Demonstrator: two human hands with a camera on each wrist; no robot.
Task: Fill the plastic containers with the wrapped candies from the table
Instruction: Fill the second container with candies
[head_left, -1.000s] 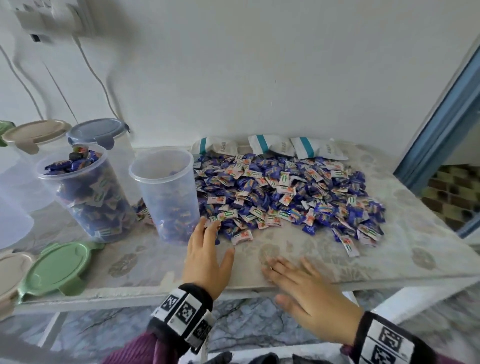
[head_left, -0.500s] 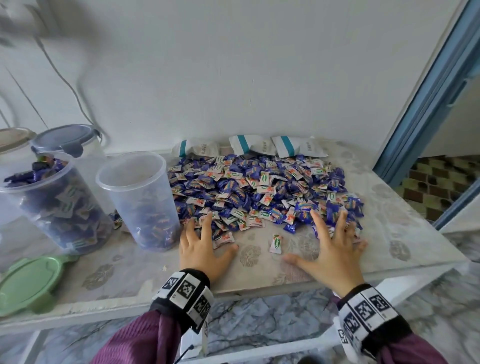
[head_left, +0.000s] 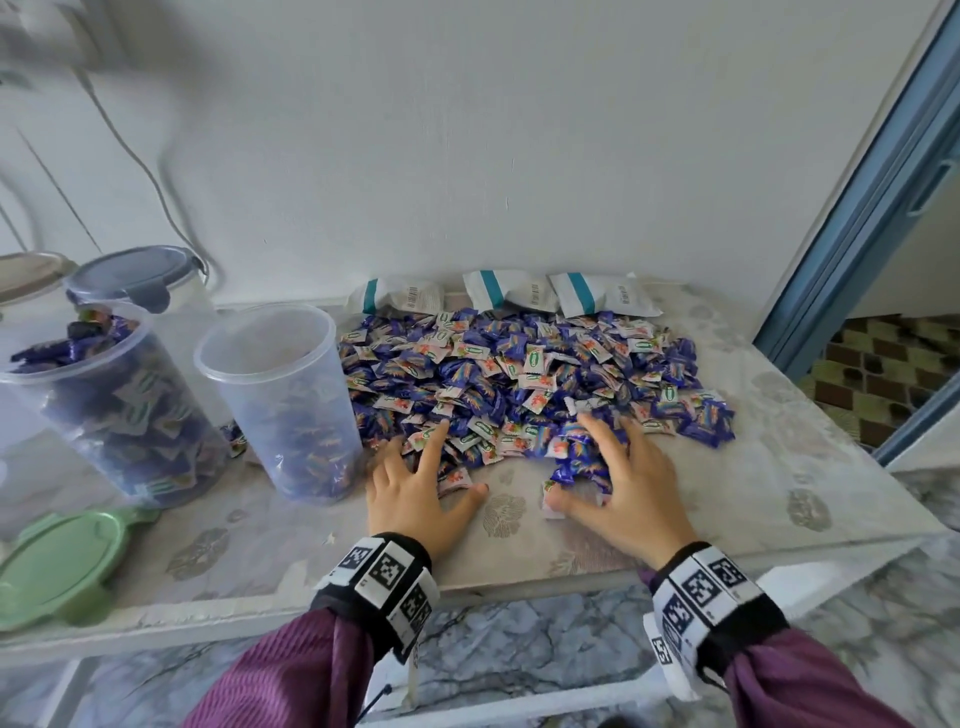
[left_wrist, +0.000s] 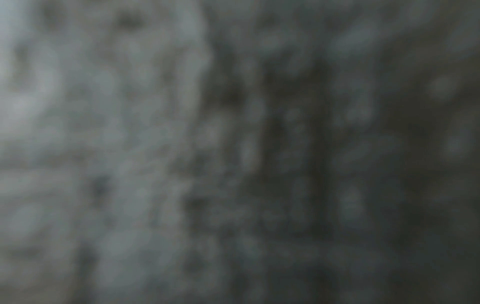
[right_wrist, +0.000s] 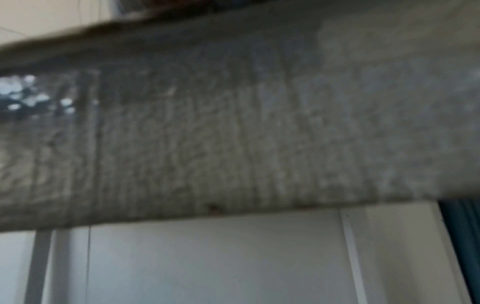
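- White wall stands behind a counter (head_left: 779, 467) with a pale flowery top; a blue door frame (head_left: 852, 218) is on the far right.
- On the near left lies a green lid (head_left: 57, 566), flat on the counter.
- Behind it stands a clear plastic container (head_left: 119, 410), full of blue wrapped candies right to the top.
- Farther back is another tub with a grey-blue lid (head_left: 130, 275) on it.
- Just to the right stands a second clear container (head_left: 280, 395), upright, with only some candies at the bottom.
- The left hand (head_left: 415, 493) lies flat beside that container, fingers spread and straight, its tips touching the near edge of the candies.
- A big pile of wrapped candies (head_left: 519, 374) covers the middle of the counter, blue and white ones mixed.
- Three white packets with teal stripes (head_left: 498, 291) lie at the far side of the pile, by the wall.
- The right hand (head_left: 618, 483) sits at the near right of the pile, fingers bent over a bunch of candies and thumb tucked under them, scooping them.
- Both wrist views are too blurry to show the hands.
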